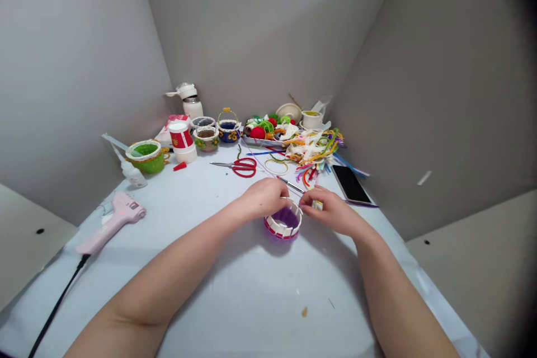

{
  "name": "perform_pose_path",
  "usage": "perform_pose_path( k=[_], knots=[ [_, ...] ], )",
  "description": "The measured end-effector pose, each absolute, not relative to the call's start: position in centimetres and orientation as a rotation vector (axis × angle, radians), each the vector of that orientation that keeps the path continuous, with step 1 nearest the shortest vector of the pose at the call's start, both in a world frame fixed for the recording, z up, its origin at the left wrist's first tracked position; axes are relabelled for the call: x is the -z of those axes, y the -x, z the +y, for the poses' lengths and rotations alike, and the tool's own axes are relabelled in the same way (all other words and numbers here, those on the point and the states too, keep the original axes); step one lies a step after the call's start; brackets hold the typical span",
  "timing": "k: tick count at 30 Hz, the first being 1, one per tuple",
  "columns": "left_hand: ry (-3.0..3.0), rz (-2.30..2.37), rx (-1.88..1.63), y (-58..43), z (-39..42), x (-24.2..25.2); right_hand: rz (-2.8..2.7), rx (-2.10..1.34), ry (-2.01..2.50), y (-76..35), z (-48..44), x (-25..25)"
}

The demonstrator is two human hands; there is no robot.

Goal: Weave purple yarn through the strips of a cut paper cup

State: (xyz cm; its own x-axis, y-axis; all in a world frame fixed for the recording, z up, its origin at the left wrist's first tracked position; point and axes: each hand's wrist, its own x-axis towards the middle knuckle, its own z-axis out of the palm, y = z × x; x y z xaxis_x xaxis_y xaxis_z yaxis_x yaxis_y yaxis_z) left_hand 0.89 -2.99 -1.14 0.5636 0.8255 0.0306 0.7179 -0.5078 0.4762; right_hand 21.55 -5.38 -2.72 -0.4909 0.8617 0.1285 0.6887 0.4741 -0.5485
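A small round basket with white upright slats, a purple inside and a red band stands on the table before me. My left hand is closed on the far left of its rim, thumb at the inside. At the right of the rim, my right hand has its fingers pinched together; what is between them is too small to make out. A thin purple yarn runs across the table toward my hands. Just beyond them lies a pen-like tool, partly hidden by my right hand.
Red-handled scissors lie past my left hand. A pink glue gun with a black cord and a small bottle are at left. Finished little baskets stand behind. Coloured pipe cleaners and a phone are at right.
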Motion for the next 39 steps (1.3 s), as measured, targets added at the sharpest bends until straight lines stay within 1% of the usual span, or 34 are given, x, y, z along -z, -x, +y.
perform_pose_path(
  k=[6, 14, 19, 23, 27, 32, 36, 39],
  knots=[
    [-2.406, 1.250, -0.324, -0.8, -3.1, 0.9, -2.217, -0.708, 1.250, -21.3, -5.7, 1.2],
    [-2.438, 1.296, -0.277, -1.0, -3.3, 0.6, -2.350, -0.420, 1.250, -18.7, -6.1, -0.2],
    [-2.457, 1.276, -0.260, -0.9, -3.2, 0.6, -2.548, -0.426, 1.053, -19.1, -6.7, -0.7],
    [-2.458, 1.272, -0.276, -0.9, -3.3, 0.5, -2.522, -0.422, 1.086, -20.8, -6.9, -1.1],
    [-2.447, 1.295, -0.257, -0.9, -3.5, 0.3, -2.465, -0.466, 1.161, -22.3, -6.8, -0.6],
    [-2.498, 1.349, -0.232, -1.0, -3.8, 0.1, -2.465, -0.587, 1.301, -22.8, -6.3, 1.1],
    [-2.559, 1.437, -0.194, -1.0, -4.3, -0.3, -2.547, -0.549, 1.345, -22.0, -5.7, 2.5],
    [-2.543, 1.419, -0.206, -0.9, -4.5, -0.5, -2.543, -0.492, 1.339, -21.4, -5.6, 2.8]
  ],
)
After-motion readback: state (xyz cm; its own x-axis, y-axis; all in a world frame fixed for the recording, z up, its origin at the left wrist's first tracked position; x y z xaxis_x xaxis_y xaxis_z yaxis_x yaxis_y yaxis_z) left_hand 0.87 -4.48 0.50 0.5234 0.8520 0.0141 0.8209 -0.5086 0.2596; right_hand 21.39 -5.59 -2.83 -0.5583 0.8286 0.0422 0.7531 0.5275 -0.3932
